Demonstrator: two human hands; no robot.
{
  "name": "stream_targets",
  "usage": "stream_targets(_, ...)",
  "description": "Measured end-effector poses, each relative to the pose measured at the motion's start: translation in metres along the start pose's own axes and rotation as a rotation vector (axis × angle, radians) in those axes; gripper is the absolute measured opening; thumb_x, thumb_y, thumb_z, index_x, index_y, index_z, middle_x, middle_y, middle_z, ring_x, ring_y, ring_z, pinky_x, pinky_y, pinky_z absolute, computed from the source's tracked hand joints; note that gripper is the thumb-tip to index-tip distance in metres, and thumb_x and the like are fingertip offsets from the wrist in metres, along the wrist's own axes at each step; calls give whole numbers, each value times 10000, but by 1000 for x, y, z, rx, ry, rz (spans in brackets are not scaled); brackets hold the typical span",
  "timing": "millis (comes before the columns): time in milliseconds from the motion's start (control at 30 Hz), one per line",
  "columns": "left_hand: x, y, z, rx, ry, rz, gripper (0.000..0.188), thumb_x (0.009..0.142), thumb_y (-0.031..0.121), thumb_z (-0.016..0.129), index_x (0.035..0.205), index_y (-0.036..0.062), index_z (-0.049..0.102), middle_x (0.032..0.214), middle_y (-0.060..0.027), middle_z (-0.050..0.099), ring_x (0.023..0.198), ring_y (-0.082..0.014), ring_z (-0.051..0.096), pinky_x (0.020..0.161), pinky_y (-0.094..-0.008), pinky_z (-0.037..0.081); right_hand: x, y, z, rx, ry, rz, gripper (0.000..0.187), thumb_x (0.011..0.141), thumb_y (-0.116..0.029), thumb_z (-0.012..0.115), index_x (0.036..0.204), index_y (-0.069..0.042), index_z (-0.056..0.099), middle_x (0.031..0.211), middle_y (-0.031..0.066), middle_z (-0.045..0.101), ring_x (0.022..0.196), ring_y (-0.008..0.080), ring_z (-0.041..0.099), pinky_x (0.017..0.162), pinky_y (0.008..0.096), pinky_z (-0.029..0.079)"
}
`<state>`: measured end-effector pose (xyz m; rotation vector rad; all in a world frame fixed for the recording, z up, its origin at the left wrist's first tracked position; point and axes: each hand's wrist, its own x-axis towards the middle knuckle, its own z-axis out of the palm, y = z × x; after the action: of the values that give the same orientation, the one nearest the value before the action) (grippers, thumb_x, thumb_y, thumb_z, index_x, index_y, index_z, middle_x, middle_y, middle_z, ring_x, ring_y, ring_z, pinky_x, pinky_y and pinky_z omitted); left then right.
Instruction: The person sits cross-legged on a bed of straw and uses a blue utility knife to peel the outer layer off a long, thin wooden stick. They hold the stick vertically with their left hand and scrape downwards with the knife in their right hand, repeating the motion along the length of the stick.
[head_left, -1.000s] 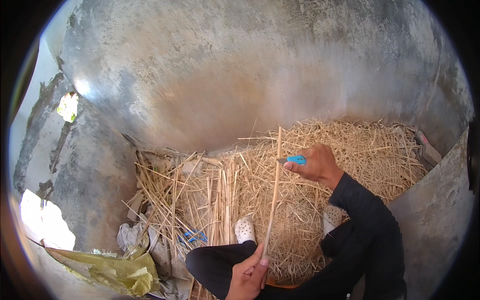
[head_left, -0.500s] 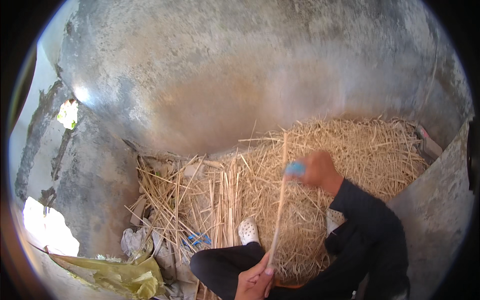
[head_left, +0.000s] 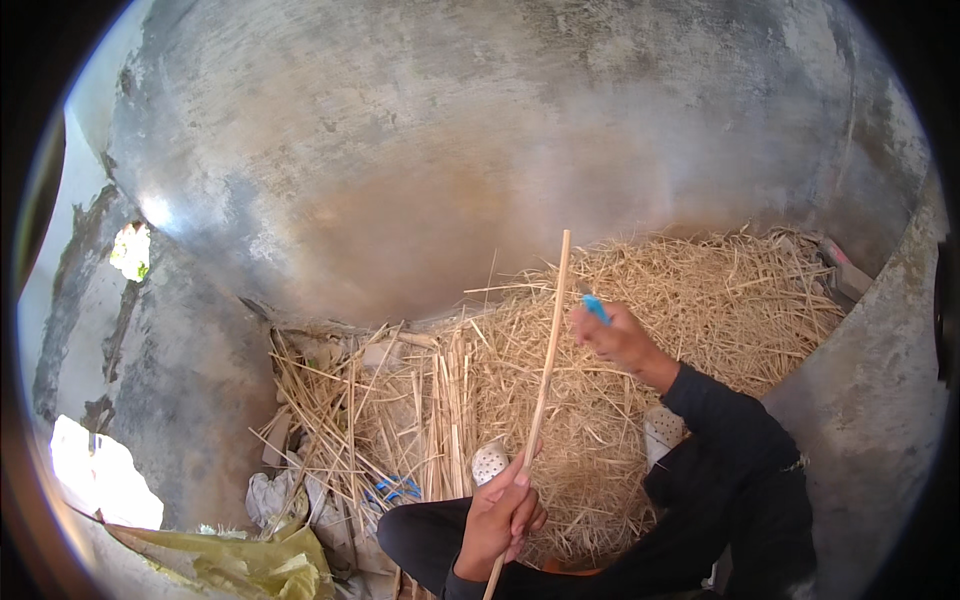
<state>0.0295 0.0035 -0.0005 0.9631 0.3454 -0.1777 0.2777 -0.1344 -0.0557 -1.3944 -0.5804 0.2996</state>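
Closed round the lower part of a long pale wooden stick [head_left: 548,375], my left hand [head_left: 502,515] is low in the middle. The stick stands up nearly straight, leaning slightly right at its top. To the right of its upper half, my right hand [head_left: 622,338] grips a small knife [head_left: 596,308] with a bright blue handle. Its short blade points up and left and is hard to make out. A gap separates the knife from the stick. Beneath both hands spreads a thick bed of pale shavings [head_left: 720,300].
Several long pale strips [head_left: 450,410] lie left of the shavings, with a blue item [head_left: 395,488] among them. A yellow-green sheet [head_left: 270,565] sits at lower left. My feet in white perforated clogs [head_left: 489,462] rest in the shavings. Grey concrete walls [head_left: 420,150] surround the space.
My left hand has moved up along with the stick, whose top now reaches higher and whose lower end shows below the hand. The knife, blurred beside the stick before, now points up, apart from it.
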Motion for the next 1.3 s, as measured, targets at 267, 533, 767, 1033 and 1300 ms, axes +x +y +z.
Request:
stream_targets(267,-7,-25,9,103,-83,-54,514,986,209,422,1424,-18,276,527,2,411,388,-59,345,400,-182,286,38,-4,-39,511,335,250,270,909,-285,619,798,-55,534,490,-74,339,376,51,323,347,230,261)
stream_targets(533,-12,-12,1,30,84,-15,459,993,148,399,1419,2,307,535,13,403,364,-57,324,432,-192,322,47,7,-39,-4,261,152,448,915,-483,543,717,-80,543,462,-59,323,359,82,313,376,269,283)
stream_targets(767,-11,5,0,-57,68,120,450,1003,140,374,1421,-11,304,524,14,387,382,-54,303,465,-198,304,-37,-44,43,-1075,-272,-300,819,737,-831,410,530,-65,614,464,97,529,426,232,569,394,363,405)
stream_targets(1033,-26,-1,6,248,190,186,463,977,143,453,1395,-29,356,554,50,357,445,-33,306,477,-195,302,-47,-38,54,-1055,-194,-476,733,726,-797,499,491,-106,567,408,76,477,352,231,502,359,356,371)
stream_targets(1300,-39,-5,0,271,183,189,472,986,133,469,1417,-5,337,617,60,369,520,-24,333,498,-168,292,-43,-26,64,-951,-150,-581,842,778,-819,361,453,-64,544,368,86,440,339,227,494,360,366,378)
